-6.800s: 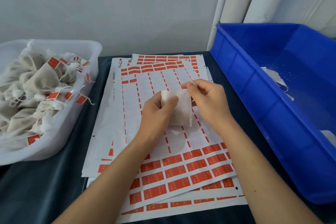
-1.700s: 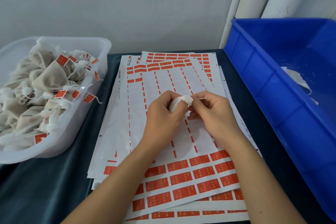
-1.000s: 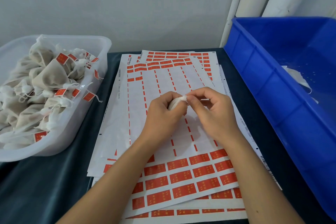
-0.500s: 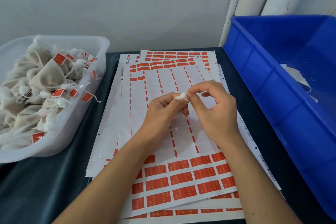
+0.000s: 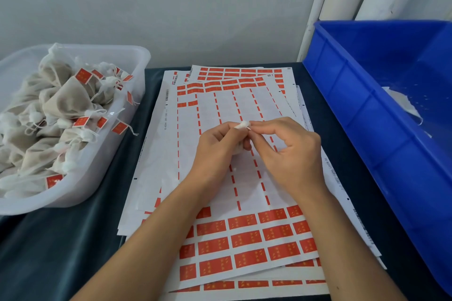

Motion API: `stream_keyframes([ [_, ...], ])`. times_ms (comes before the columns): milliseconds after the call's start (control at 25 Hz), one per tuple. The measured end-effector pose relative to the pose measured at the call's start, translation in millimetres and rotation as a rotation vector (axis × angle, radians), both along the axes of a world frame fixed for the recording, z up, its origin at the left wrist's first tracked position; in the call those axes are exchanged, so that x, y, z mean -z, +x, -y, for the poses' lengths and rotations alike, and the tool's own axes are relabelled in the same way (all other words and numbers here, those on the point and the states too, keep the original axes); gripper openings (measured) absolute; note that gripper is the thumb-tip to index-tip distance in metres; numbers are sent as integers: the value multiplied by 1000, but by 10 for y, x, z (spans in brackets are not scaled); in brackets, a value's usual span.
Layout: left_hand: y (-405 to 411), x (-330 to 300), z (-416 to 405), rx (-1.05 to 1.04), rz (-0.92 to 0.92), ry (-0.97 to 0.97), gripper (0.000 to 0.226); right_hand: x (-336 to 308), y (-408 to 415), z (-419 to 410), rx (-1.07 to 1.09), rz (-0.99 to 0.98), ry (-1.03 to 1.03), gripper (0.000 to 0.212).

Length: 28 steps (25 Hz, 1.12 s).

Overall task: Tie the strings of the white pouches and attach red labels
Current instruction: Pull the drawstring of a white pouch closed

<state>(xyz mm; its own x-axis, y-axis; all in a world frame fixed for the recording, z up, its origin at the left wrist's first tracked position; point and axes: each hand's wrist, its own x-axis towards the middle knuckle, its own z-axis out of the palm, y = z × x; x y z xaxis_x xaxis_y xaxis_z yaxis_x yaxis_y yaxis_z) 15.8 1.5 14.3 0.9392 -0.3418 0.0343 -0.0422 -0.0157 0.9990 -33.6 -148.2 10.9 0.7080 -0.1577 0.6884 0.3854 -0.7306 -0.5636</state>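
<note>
A small white pouch (image 5: 242, 125) is bunched up inside my left hand (image 5: 215, 146), and only its gathered top pokes out above the fingers. My right hand (image 5: 286, 151) pinches that top, or its string, between thumb and forefinger. Both hands hover over sheets of red labels (image 5: 244, 234) spread on the dark table. Rows of red labels remain at the near and far ends of the top sheet, and its middle is peeled bare. The string itself is too thin to make out.
A clear plastic tub (image 5: 137, 56) on the left holds several tied pouches with red labels (image 5: 83, 76). A blue crate (image 5: 367, 110) stands on the right with a white pouch (image 5: 403, 102) in it. A wall and white pipes rise behind.
The flat pouch has been gathered into my left fist. Over the last second my right hand's fingers have shifted at the pouch's top, staying pinched there.
</note>
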Motion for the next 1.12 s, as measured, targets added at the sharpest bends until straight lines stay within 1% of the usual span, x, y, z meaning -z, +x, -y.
stream_keyframes([
  [120, -11, 9, 24, -19, 28, 31, 35, 27, -5, -5, 9, -21, -28, 17],
  [280, -12, -8, 27, 6, 10, 26, 34, 57, 15, -13, -1, -115, -21, 10],
  [480, -34, -16, 32, 29, 20, 14, 31, 56, 30, -29, -35, -157, 101, 7],
  [600, -34, 7, 32, 29, 17, 13, 28, 31, 34, -49, -30, -126, 152, 12],
  [720, -2, 11, -6, 62, 15, -50, 20, 14, 39, -56, -30, -99, 206, 9],
  [800, 4, -10, -21, 105, 44, -35, 14, 18, 31, -41, 29, -103, 231, 7],
  [960, -32, -35, 22, 153, -14, -10, 17, 37, 34, -2, 300, -111, 152, 14],
  [1000, -35, -36, 27, 152, -24, -10, 17, 39, 41, -2, 317, -114, 140, 14],
  [1120, -16, -35, -5, 131, -39, -14, 17, 30, 62, 28, 258, -102, 161, 9],
])
